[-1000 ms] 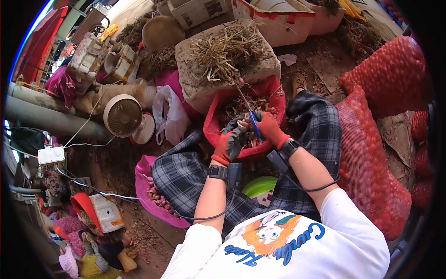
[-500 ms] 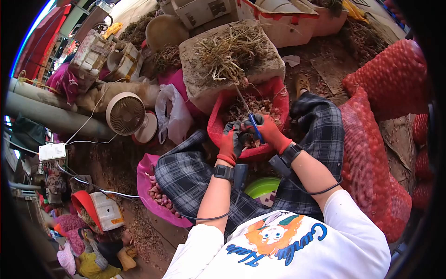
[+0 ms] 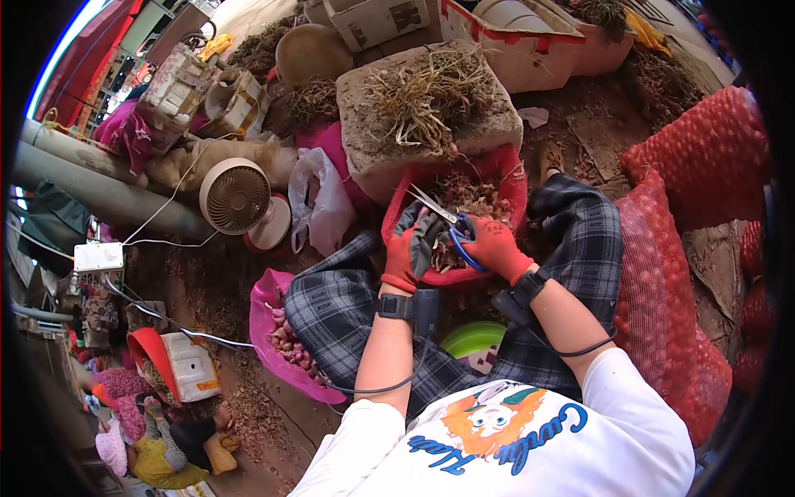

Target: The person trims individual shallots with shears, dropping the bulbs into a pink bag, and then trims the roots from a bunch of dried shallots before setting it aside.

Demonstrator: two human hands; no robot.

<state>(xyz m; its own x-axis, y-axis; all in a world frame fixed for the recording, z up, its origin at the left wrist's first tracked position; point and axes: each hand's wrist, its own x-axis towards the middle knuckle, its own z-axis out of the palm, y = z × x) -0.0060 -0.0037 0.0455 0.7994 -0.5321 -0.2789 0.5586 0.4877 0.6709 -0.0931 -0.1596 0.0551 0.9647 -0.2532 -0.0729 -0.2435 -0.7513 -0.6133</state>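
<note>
My right hand [image 3: 495, 247], in a red and grey glove, is closed around the blue handles of a pair of scissors [image 3: 434, 205]. The blades point up and left, slightly apart at the tips. Beside it my left hand [image 3: 409, 247], in a matching glove, has its fingers curled together near the blades; what they hold, if anything, is hidden. Both hands are over a red-lined basin [image 3: 519, 178] containing dry skins and root trimmings [image 3: 476, 197]. Just beyond, a bunch of dried shallots with stalks [image 3: 426, 95] lies on a dirty foam block [image 3: 364, 153].
A pink bag of shallots [image 3: 273, 331] and a green basin [image 3: 472, 334] are near my legs. A fan [image 3: 236, 199] and white plastic bag [image 3: 317, 203] stand left. Full red mesh sacks [image 3: 654, 257] line the right. Another person [image 3: 161, 455] sits at lower left.
The scissors have swung from pointing at the foam block to pointing up-left across my left hand, and their blades have parted slightly. The whole view has shifted slightly.
</note>
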